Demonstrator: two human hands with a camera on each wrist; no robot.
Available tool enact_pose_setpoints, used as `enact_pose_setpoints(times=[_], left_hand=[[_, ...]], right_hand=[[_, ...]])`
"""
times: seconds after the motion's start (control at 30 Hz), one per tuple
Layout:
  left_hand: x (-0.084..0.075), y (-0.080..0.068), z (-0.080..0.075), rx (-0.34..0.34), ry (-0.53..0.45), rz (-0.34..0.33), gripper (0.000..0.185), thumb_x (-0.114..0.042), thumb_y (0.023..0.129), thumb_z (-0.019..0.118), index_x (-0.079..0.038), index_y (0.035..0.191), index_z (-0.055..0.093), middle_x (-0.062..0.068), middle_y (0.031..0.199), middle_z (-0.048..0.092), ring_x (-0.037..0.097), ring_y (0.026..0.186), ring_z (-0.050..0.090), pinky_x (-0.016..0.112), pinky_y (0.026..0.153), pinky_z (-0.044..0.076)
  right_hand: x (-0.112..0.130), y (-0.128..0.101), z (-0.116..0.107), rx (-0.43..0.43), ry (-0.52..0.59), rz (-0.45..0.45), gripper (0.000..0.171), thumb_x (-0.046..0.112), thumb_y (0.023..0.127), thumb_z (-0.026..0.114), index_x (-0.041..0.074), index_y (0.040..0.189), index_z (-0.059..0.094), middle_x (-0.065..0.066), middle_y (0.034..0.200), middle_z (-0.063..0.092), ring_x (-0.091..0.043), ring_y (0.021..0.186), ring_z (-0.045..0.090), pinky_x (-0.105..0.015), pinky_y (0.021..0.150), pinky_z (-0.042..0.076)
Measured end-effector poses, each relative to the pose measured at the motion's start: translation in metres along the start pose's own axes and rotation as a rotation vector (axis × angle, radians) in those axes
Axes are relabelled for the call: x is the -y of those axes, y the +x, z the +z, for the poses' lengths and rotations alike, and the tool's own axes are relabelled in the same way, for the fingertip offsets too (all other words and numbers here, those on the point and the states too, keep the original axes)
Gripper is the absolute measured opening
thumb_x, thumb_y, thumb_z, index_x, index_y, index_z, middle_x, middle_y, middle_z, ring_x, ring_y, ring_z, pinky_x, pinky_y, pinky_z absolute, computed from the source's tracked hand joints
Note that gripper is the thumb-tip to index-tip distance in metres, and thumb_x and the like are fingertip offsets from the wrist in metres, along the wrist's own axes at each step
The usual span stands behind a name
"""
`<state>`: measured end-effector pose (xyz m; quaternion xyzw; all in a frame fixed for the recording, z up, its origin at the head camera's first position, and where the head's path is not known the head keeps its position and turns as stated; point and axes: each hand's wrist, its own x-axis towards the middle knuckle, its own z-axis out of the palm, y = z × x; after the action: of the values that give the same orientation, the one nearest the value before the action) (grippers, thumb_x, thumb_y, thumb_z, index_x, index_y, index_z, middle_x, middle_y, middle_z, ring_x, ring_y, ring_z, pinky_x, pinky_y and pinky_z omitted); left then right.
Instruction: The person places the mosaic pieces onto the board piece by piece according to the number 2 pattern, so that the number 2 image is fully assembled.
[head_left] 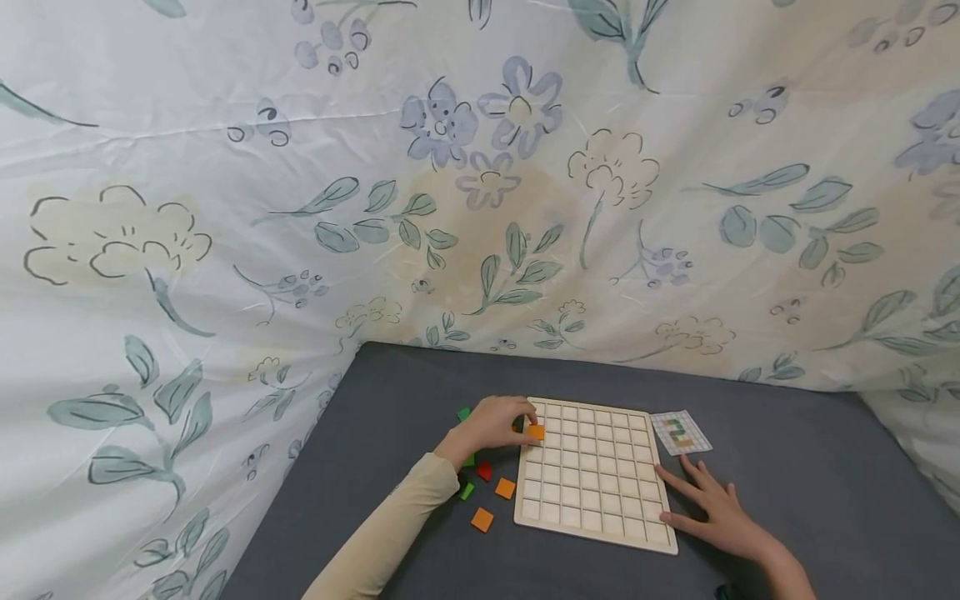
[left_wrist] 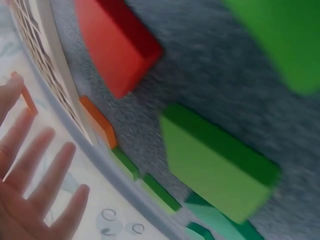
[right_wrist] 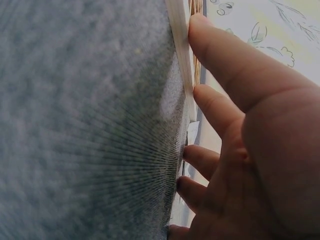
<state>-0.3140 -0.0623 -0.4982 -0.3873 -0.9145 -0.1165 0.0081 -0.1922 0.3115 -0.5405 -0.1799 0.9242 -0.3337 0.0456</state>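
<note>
A pale wooden grid board [head_left: 596,533] lies on the dark grey table. My left hand [head_left: 525,423] reaches in from the left and pinches an orange tile [head_left: 536,432] over a cell in the board's top-left corner. In the left wrist view its fingers [left_wrist: 37,160] stretch beside the board's frame [left_wrist: 47,60]. My right hand [head_left: 693,498] lies flat on the table by the board's right edge, fingers spread. Its thumb [right_wrist: 220,55] touches the board's rim [right_wrist: 179,45].
Loose tiles lie left of the board: two orange [head_left: 505,488] [head_left: 482,519], one red [head_left: 483,472] and green ones [head_left: 466,491]. A small pattern card [head_left: 679,432] sits at the board's top-right corner. A flowered sheet [head_left: 480,208] hangs behind and on both sides of the table.
</note>
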Motion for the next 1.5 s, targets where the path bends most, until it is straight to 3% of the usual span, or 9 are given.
enact_pose_setpoints(times=[0.3, 0.5, 1.0, 1.5], left_hand=[[-0.007, 0.013, 0.005, 0.005, 0.002, -0.016, 0.027, -0.047, 0.083, 0.065, -0.027, 0.101, 0.067, -0.011, 0.109, 0.062, 0.003, 0.074, 0.056, 0.022, 0.071, 0.048], [-0.010, 0.020, 0.008, 0.003, 0.035, -0.015, 0.025, -0.047, 0.081, 0.067, -0.028, 0.098, 0.067, -0.011, 0.105, 0.063, 0.001, 0.070, 0.054, 0.017, 0.062, 0.045], [-0.014, 0.040, 0.011, 0.041, 0.031, -0.059, 0.028, -0.045, 0.081, 0.068, -0.029, 0.103, 0.068, -0.010, 0.112, 0.062, 0.005, 0.086, 0.059, 0.022, 0.071, 0.049], [-0.015, 0.062, 0.022, 0.073, 0.074, -0.020, 0.028, -0.049, 0.082, 0.064, -0.031, 0.103, 0.068, -0.012, 0.115, 0.061, 0.007, 0.100, 0.058, 0.025, 0.084, 0.049]], right_hand=[[0.003, -0.003, -0.001, -0.007, 0.018, -0.010, 0.063, 0.031, 0.084, 0.066, 0.018, 0.141, 0.042, -0.036, 0.145, 0.016, -0.065, 0.126, 0.003, -0.084, 0.079, -0.003], [0.002, -0.003, 0.000, -0.010, -0.001, -0.002, 0.064, 0.032, 0.084, 0.067, 0.018, 0.141, 0.042, -0.036, 0.145, 0.017, -0.065, 0.126, 0.005, -0.084, 0.079, -0.001], [0.001, 0.000, 0.000, -0.009, -0.021, 0.010, 0.064, 0.035, 0.085, 0.065, 0.021, 0.142, 0.040, -0.033, 0.147, 0.016, -0.063, 0.128, 0.006, -0.083, 0.082, -0.001], [0.003, -0.004, 0.001, -0.027, -0.017, 0.002, 0.063, 0.033, 0.084, 0.066, 0.019, 0.141, 0.041, -0.034, 0.146, 0.017, -0.063, 0.128, 0.007, -0.083, 0.083, -0.002]])
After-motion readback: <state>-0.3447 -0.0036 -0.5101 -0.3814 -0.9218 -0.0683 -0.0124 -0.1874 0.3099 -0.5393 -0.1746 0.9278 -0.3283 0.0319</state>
